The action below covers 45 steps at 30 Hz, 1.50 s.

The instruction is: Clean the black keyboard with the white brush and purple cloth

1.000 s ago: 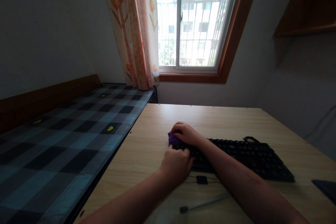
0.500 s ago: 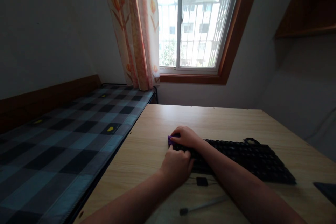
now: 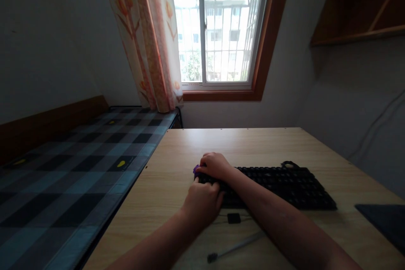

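Note:
A black keyboard [image 3: 284, 185] lies across the wooden desk [image 3: 253, 143]. At its left end my right hand [image 3: 213, 165] is closed over a small purple thing [image 3: 196, 170], of which only a corner shows. My left hand [image 3: 202, 202] rests against the keyboard's near left corner with its fingers curled onto the edge. The two hands nearly touch.
A small black piece [image 3: 233, 218] on a thin wire and a grey cable with a dark plug [image 3: 236, 248] lie near the desk's front edge. A dark pad [image 3: 384, 221] sits at the right. A bed with a checked cover [image 3: 79, 164] adjoins the desk's left side. A window and curtain are behind.
My right hand has closed further over the purple thing, so less of it shows. The view has shifted a little to the right; both hands stay at the keyboard's left end.

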Tool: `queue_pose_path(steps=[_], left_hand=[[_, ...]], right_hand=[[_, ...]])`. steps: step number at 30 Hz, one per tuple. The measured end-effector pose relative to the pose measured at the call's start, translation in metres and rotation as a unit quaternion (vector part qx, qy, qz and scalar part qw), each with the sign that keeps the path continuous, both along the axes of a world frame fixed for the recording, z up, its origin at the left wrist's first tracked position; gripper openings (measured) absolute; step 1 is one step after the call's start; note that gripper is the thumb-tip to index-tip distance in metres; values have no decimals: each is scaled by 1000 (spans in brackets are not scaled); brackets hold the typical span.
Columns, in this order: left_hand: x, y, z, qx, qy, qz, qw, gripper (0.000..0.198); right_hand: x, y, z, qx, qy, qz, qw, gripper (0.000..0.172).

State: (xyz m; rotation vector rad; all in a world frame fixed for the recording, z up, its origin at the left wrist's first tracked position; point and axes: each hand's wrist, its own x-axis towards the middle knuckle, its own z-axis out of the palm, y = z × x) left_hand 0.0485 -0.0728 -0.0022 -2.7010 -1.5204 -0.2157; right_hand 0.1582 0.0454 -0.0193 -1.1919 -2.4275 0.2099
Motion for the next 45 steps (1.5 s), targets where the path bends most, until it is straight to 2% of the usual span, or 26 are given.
queue_pose_path(steps=[6, 11, 15, 19, 24, 32, 42, 45], left_hand=[[0, 1, 0, -3, 7, -4, 1000, 30], [0, 0, 0, -4, 2, -5, 1000, 30], [0, 0, 0, -8, 1, -4, 1000, 29], [-1, 1, 1, -11, -1, 0, 1000, 30], [-1, 0, 1, -7, -2, 3, 1000, 30], [0, 0, 1, -10, -1, 4, 1000, 28], [-1, 1, -2, -6, -6, 12, 1000, 28], [0, 1, -2, -3, -4, 10, 1000, 29]], right_hand=[[7, 8, -4, -52, 73, 84, 992, 13], [9, 9, -7, -73, 121, 161, 977, 22], [9, 8, -4, -83, 87, 214, 969, 33], [9, 9, -4, -97, 59, 199, 973, 38], [7, 9, -6, -119, 83, 180, 973, 46], [9, 13, -11, -136, 114, 106, 978, 36], [9, 16, -16, -106, 129, 65, 984, 27], [9, 13, -14, -108, 134, 82, 982, 30]])
